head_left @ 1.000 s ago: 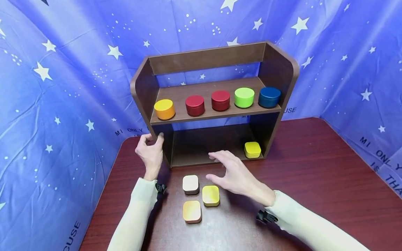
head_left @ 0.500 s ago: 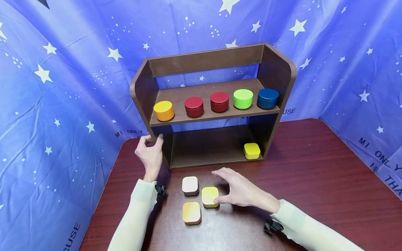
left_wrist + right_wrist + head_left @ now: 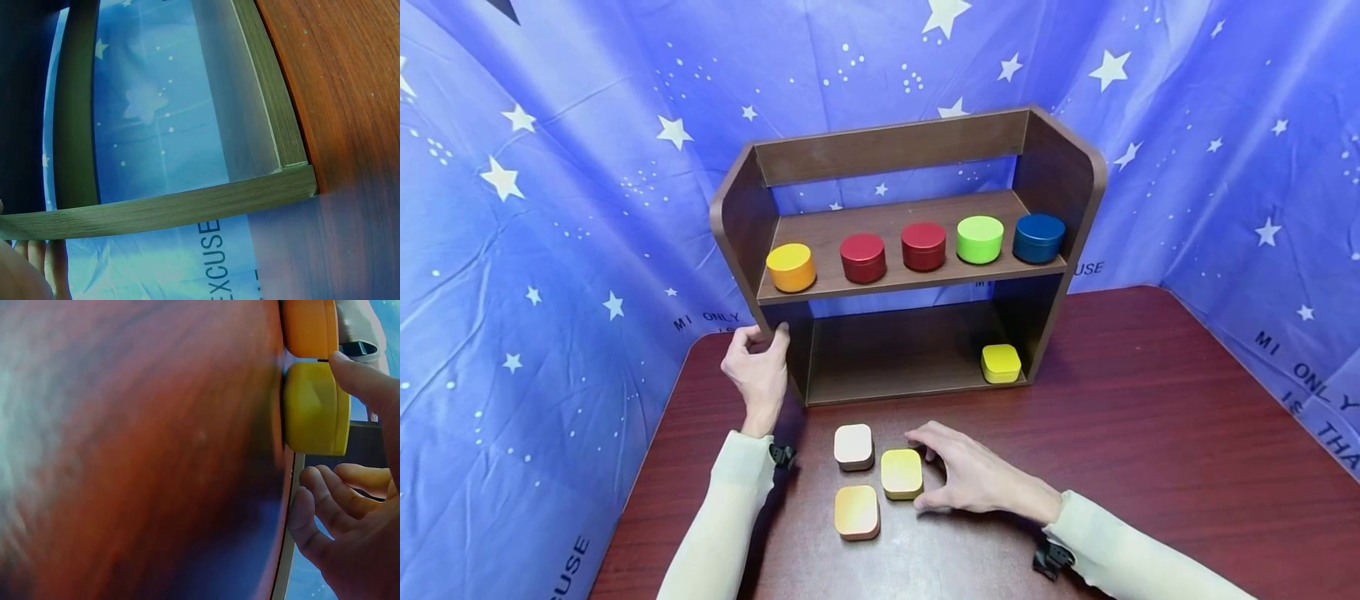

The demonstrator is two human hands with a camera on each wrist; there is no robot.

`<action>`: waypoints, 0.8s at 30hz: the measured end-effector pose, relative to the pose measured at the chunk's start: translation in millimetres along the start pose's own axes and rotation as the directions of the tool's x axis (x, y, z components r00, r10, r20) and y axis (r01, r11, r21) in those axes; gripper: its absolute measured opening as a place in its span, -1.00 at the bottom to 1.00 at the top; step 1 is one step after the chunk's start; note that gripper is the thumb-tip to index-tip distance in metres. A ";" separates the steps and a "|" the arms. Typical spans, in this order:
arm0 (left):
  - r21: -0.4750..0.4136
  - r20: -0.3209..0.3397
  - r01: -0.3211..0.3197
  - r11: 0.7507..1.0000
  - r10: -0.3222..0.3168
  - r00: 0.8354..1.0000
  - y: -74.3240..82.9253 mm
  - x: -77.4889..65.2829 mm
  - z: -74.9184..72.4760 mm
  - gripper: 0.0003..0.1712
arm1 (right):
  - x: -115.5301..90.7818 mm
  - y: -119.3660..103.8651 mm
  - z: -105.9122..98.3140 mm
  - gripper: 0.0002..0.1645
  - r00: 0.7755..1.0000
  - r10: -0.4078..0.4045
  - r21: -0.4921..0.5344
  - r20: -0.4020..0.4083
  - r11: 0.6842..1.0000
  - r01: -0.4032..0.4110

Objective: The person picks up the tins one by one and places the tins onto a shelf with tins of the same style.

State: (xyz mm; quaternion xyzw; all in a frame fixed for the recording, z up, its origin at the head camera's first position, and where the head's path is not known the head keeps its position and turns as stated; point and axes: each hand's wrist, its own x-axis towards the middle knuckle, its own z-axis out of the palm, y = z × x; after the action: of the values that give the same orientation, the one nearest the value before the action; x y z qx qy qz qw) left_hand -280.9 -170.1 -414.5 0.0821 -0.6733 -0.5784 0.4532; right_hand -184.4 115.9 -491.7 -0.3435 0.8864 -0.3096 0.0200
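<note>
My left hand (image 3: pixel 757 379) grips the left side panel of a brown two-tier wooden shelf (image 3: pixel 917 287), thumb on the inside face and fingers on the outside; the left wrist view shows those fingers (image 3: pixel 56 269) behind the panel's edge. My right hand (image 3: pixel 973 471) curves around the right side of a yellow square tin (image 3: pixel 902 473) on the table, thumb and fingers spread apart. In the right wrist view the thumb (image 3: pixel 362 378) overlaps the tin's top edge, while the fingers stay off its side. Beside that tin lie a cream square tin (image 3: pixel 853 447) and an orange square tin (image 3: pixel 857 512).
On the upper tier stand a yellow-orange round tin (image 3: pixel 792 267), two red round tins (image 3: pixel 862 257), a green one (image 3: pixel 980 239) and a blue one (image 3: pixel 1039 237). Another yellow square tin (image 3: pixel 1001 364) sits at the lower tier's right end. A starry blue curtain (image 3: pixel 587 208) surrounds the dark red table (image 3: pixel 1157 400).
My right hand has drawn back from in front of the lower tier and come down beside the near yellow square tin. My left hand keeps its grip on the shelf.
</note>
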 end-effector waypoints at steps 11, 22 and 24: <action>-0.016 0.005 -0.009 1.000 0.010 1.000 1.4 0.4 0.7 -0.79 | 2.9 -4.9 4.8 -0.09 0.999 -0.032 -0.048 -0.005 0.998 0.031; -0.015 0.011 0.002 1.000 -0.002 1.000 0.3 -0.2 -0.8 -0.78 | 4.7 -2.3 6.9 -0.19 0.999 -0.049 -0.041 -0.009 0.998 0.049; -0.018 0.011 0.002 1.000 -0.002 1.000 0.2 -0.1 -0.9 -0.78 | 5.0 -2.2 7.0 -0.20 0.999 -0.046 -0.038 -0.002 0.998 0.046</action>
State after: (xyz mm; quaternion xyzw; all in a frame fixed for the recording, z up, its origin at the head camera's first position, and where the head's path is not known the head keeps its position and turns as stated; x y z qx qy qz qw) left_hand -280.2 -170.6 -414.4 0.0756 -0.6707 -0.5852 0.4495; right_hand -185.2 107.8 -495.2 -0.3635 0.8841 -0.2935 0.0050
